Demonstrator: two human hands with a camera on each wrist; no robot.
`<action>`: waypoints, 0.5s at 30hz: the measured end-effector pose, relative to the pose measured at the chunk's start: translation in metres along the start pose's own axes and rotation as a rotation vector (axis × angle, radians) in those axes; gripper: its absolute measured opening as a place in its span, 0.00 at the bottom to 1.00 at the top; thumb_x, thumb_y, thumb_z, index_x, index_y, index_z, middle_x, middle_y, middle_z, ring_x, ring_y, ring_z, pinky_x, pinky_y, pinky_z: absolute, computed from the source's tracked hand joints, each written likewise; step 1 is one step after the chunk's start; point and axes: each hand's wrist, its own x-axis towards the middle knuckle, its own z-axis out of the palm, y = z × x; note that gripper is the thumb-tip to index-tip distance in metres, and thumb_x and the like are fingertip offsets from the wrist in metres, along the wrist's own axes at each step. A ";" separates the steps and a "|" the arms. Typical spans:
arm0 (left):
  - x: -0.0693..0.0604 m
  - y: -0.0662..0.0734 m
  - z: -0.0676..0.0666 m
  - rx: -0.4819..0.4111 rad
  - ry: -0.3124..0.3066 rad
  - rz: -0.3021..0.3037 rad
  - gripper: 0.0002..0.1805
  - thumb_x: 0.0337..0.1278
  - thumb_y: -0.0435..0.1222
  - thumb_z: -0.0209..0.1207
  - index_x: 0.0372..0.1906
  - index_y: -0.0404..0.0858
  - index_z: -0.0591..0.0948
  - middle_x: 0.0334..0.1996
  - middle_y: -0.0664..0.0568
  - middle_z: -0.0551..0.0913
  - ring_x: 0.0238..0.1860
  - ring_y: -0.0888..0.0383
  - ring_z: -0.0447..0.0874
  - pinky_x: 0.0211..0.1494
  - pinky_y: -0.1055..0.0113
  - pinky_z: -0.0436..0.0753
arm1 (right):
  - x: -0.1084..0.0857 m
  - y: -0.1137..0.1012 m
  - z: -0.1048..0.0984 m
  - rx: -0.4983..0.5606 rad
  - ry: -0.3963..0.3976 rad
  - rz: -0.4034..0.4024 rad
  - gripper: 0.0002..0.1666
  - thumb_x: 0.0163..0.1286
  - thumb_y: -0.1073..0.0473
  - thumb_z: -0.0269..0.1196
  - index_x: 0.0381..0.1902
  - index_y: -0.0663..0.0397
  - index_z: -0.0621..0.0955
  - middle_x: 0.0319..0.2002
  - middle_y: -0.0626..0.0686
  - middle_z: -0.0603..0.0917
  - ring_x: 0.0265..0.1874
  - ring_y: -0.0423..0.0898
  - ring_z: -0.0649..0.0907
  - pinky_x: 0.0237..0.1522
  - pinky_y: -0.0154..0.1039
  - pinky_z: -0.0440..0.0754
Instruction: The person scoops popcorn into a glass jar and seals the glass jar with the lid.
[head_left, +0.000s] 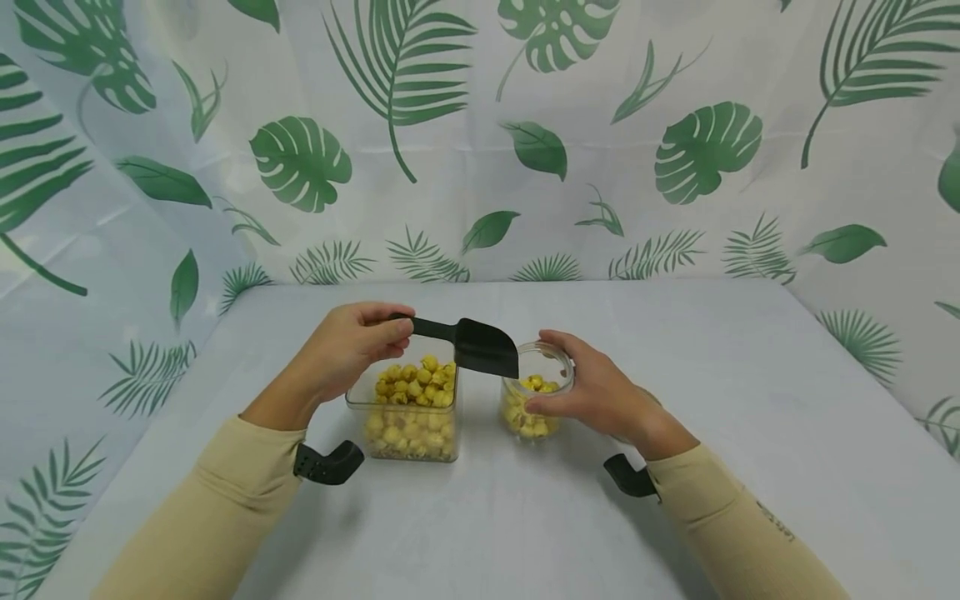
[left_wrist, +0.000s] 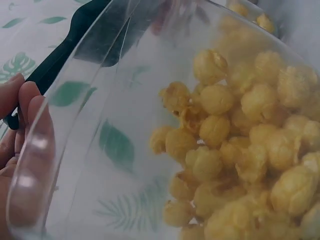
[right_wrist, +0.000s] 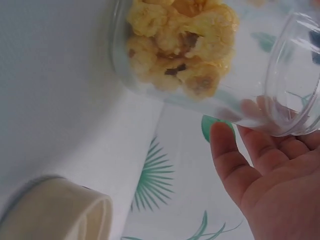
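L hand [head_left: 352, 346] – pinching blk scoop [head_left: 483, 346] | R hand [head_left: 596, 387] – gripping clr jar [right_wrist: 252, 75] w/ popcorn [right_wrist: 180, 50]

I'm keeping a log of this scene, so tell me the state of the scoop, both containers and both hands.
Black scoop: held up off the table, no popcorn visible on it.
Square container: open, partly filled with popcorn.
Round jar: open, partly filled.
Left hand: pinching the scoop's handle.
Right hand: holding the jar.

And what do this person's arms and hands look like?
The left hand and right hand are bare. Both sleeves are tan; the right one bears dark lettering, too small to read. A curved black piece juts from each.
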 end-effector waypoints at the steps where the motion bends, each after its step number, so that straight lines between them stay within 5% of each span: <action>1: -0.003 0.000 -0.002 -0.001 0.005 -0.002 0.21 0.73 0.32 0.56 0.64 0.25 0.73 0.41 0.47 0.80 0.41 0.55 0.79 0.51 0.65 0.82 | 0.000 -0.001 0.000 -0.007 -0.002 0.005 0.58 0.55 0.45 0.77 0.76 0.58 0.61 0.69 0.60 0.70 0.63 0.59 0.72 0.63 0.61 0.70; 7: -0.024 0.004 -0.019 0.012 0.009 0.041 0.24 0.74 0.34 0.56 0.65 0.23 0.70 0.39 0.49 0.79 0.42 0.58 0.79 0.53 0.68 0.80 | 0.001 -0.004 0.000 -0.067 -0.005 -0.015 0.58 0.54 0.46 0.78 0.75 0.59 0.61 0.70 0.59 0.69 0.64 0.59 0.70 0.65 0.61 0.68; 15: -0.042 0.001 -0.050 -0.094 0.059 0.096 0.16 0.72 0.32 0.58 0.58 0.29 0.75 0.35 0.53 0.80 0.38 0.61 0.80 0.49 0.71 0.81 | 0.009 -0.022 -0.004 -0.251 0.033 -0.188 0.60 0.55 0.43 0.78 0.75 0.64 0.61 0.72 0.61 0.67 0.70 0.59 0.67 0.68 0.59 0.65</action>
